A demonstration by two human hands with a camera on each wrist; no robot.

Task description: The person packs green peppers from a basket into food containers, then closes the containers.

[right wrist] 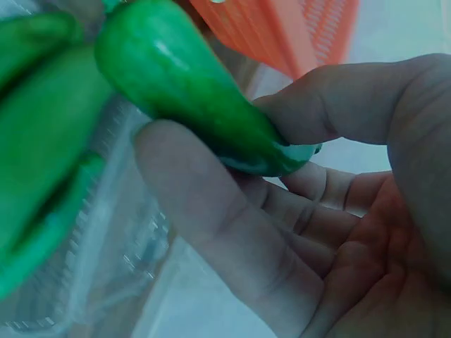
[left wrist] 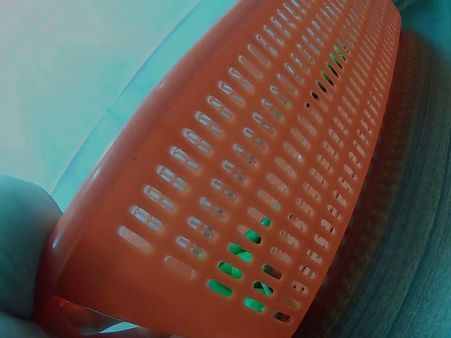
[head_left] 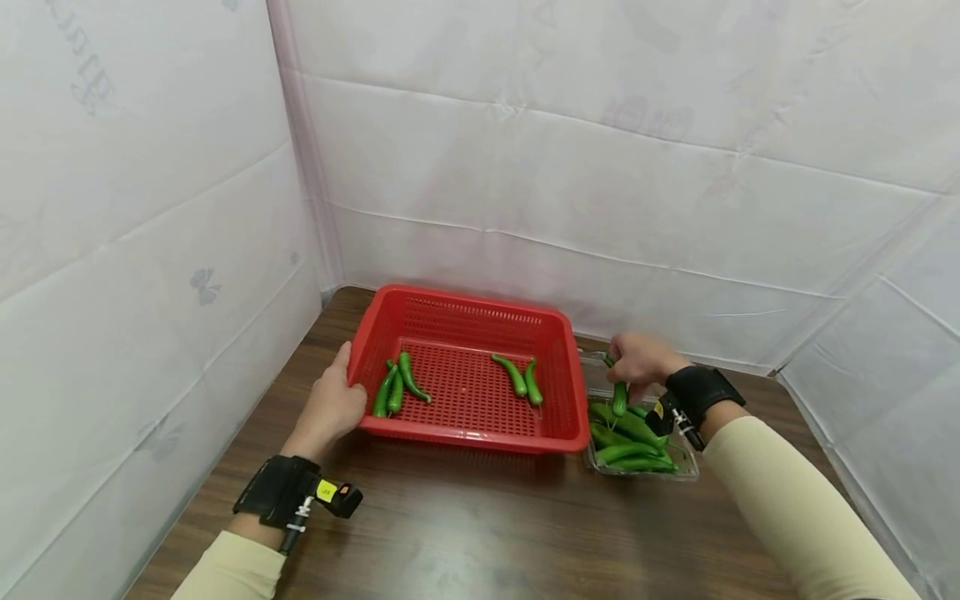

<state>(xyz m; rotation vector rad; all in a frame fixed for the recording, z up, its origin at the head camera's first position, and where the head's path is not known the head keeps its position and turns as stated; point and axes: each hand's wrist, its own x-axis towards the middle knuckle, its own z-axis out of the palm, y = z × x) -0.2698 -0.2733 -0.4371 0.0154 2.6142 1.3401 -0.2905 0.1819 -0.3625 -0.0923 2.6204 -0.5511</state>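
My left hand (head_left: 335, 400) grips the left end of a red plastic basket (head_left: 465, 435), whose slotted side (left wrist: 232, 169) fills the left wrist view. Inside the basket, three green chili peppers (head_left: 396, 392) lie at the left and two more (head_left: 533, 383) at the right. Over a clear plastic box (head_left: 688, 463) on the right, my right hand (head_left: 641, 360) pinches one green pepper (right wrist: 190, 84) between thumb and fingers. The pepper hangs with its thick end down in the head view. Several green peppers (head_left: 633, 446) are piled in the box below.
Basket and box stand side by side on a dark wood-grain table (head_left: 450, 525). White sheeting (head_left: 600, 167) walls off the back and both sides. A clear lid-like flap (head_left: 591, 367) rises at the box's back edge.
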